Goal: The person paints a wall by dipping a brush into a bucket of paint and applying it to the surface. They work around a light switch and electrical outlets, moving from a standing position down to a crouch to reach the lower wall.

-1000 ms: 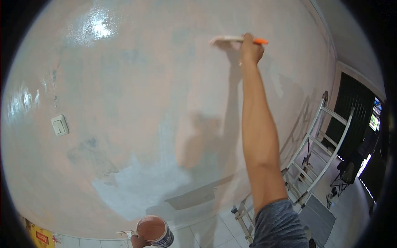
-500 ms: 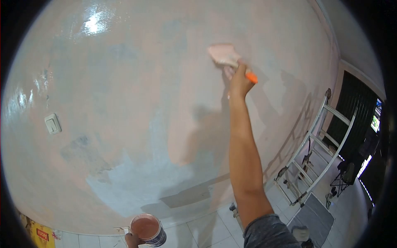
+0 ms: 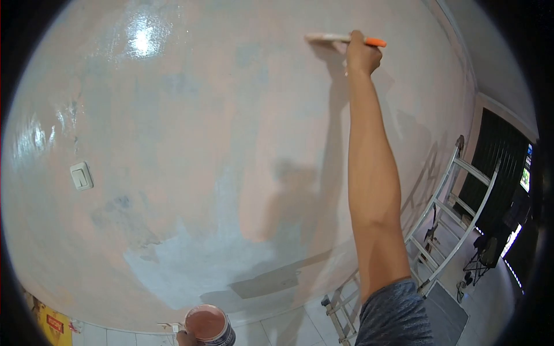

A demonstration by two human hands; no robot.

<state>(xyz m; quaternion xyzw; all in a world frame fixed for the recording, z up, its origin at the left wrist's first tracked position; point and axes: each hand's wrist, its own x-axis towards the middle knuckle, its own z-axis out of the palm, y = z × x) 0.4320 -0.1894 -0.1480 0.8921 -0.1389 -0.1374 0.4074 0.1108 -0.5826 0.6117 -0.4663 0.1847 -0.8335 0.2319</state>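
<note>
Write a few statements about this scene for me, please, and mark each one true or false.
1. The right hand holds a brush with an orange handle end. True.
2. The container beside the left hand holds bright green paint. False: the paint in the container at the left hand is a dull pinkish brown.
3. A light switch sits on the left part of the wall in this view. True.
4. The wall is one even colour throughout. False: it shows pinkish areas and blue-grey patches.
5. A metal ladder is visible to the right of the raised arm. True.
</note>
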